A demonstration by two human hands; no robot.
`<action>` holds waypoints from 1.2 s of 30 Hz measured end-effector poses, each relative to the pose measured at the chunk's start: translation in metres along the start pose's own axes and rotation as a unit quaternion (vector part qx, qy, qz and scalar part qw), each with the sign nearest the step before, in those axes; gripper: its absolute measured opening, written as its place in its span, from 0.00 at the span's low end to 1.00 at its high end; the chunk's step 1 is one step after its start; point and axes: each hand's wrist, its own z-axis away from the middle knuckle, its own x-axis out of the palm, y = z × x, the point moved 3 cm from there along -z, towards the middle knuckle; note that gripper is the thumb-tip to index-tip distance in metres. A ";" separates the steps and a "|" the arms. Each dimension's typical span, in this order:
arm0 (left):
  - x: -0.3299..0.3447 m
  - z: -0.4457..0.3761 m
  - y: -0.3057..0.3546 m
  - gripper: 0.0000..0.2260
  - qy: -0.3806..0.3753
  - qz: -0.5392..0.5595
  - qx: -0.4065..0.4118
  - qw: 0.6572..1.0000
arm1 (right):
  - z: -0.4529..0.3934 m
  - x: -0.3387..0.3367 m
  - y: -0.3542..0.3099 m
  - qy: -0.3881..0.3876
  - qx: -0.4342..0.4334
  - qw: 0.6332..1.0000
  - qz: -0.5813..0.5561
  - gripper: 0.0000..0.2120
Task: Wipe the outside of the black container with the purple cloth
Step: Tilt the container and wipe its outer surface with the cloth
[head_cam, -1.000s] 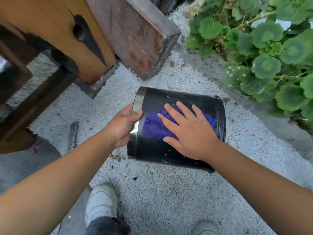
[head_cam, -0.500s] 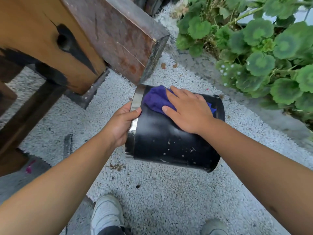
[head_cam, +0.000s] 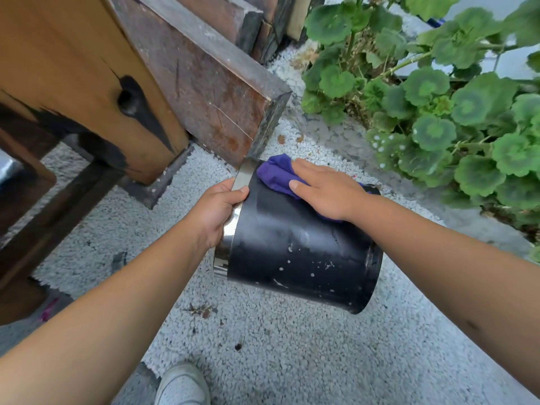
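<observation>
A black cylindrical container (head_cam: 298, 252) with a shiny metal rim lies on its side in the air above the gravel, white specks on its lower wall. My left hand (head_cam: 217, 213) grips the metal rim at its left end, thumb on the outside. My right hand (head_cam: 324, 188) lies flat with straight fingers on the purple cloth (head_cam: 276, 173), pressing it against the container's far upper side near the rim. Part of the cloth is hidden under that palm.
A rusty metal-faced block (head_cam: 210, 92) and a wooden post (head_cam: 87, 83) stand close behind the container at the left. Green round-leaved plants (head_cam: 438, 112) fill the right. White gravel (head_cam: 263, 346) covers the ground, and a white shoe (head_cam: 182, 385) shows at the bottom.
My right hand has slid the purple cloth from the middle of the container's side up to its far upper edge near the rim. My left hand has kept its grip on the rim.
</observation>
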 end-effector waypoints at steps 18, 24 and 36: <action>0.001 0.001 0.002 0.35 0.024 0.052 -0.063 0.996 | -0.017 0.015 -0.051 0.077 -0.043 0.994 0.063 0.25; -0.005 0.007 -0.009 0.28 0.036 0.008 -0.053 0.998 | -0.043 0.005 -0.037 0.021 0.041 0.999 -0.017 0.23; -0.014 0.016 -0.003 0.40 -0.019 0.100 -0.060 0.993 | 0.050 0.052 -0.088 0.086 -0.139 0.971 0.177 0.29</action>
